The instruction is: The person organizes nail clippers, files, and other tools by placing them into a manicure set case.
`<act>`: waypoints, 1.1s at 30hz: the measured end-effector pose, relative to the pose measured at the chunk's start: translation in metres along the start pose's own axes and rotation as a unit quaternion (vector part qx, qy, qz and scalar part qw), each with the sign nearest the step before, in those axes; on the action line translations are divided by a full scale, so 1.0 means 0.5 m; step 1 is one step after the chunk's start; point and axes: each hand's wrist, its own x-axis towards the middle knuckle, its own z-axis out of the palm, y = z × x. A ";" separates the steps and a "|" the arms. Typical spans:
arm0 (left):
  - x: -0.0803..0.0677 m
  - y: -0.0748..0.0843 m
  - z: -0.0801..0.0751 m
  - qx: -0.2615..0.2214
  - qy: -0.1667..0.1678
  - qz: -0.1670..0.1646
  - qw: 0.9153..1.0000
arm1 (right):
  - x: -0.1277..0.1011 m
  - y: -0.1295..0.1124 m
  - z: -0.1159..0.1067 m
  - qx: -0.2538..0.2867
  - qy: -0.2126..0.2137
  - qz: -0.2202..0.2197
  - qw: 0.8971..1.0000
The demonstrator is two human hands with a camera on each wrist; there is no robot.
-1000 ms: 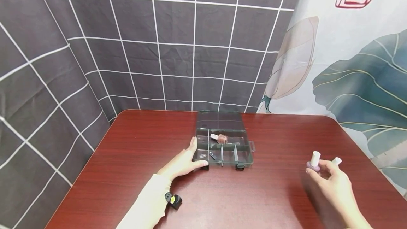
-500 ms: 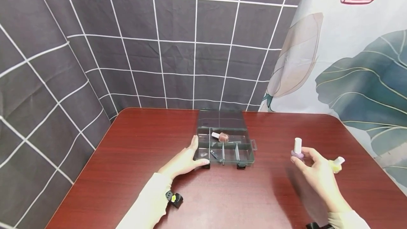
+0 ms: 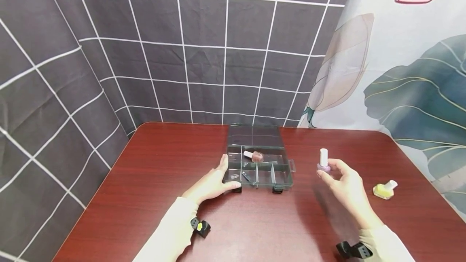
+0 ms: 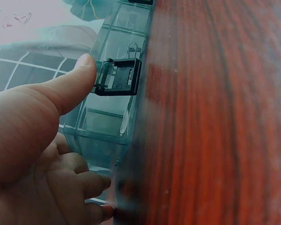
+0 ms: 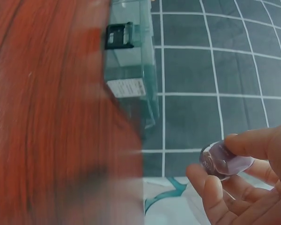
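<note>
A clear plastic organizer box (image 3: 285,182) with its lid open sits on the dark red table (image 3: 164,181). A pink polish bottle (image 3: 255,156) lies in its rear compartment. My left hand (image 3: 212,183) holds the box's left front corner, thumb along the front wall by a black latch (image 4: 118,77). My right hand (image 3: 344,185) hovers to the right of the box and pinches a purple polish bottle (image 3: 323,163) with a white cap, upright. The bottle's base (image 5: 222,159) shows between fingertips in the right wrist view.
A yellow polish bottle (image 3: 385,189) with a white cap lies on the table at the right. Small items lie in the box's front left compartment (image 3: 238,177). Dark grid-patterned cloth (image 3: 182,51) hangs behind and at left, a leaf-print curtain (image 3: 411,72) at right.
My right hand has lifted the purple bottle and carried it left toward the box, leaving the yellow bottle on the table. My left hand has stayed on the box.
</note>
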 end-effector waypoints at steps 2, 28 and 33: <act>0.001 -0.001 0.000 -0.001 0.002 0.002 1.000 | 0.004 -0.006 0.007 0.003 -0.002 -0.004 1.000; 0.001 0.000 0.001 0.002 0.008 -0.004 1.000 | 0.064 -0.079 0.085 0.096 -0.076 -0.003 0.993; 0.002 0.000 0.002 0.001 0.007 -0.001 1.000 | 0.074 -0.093 0.101 0.104 -0.093 0.000 0.990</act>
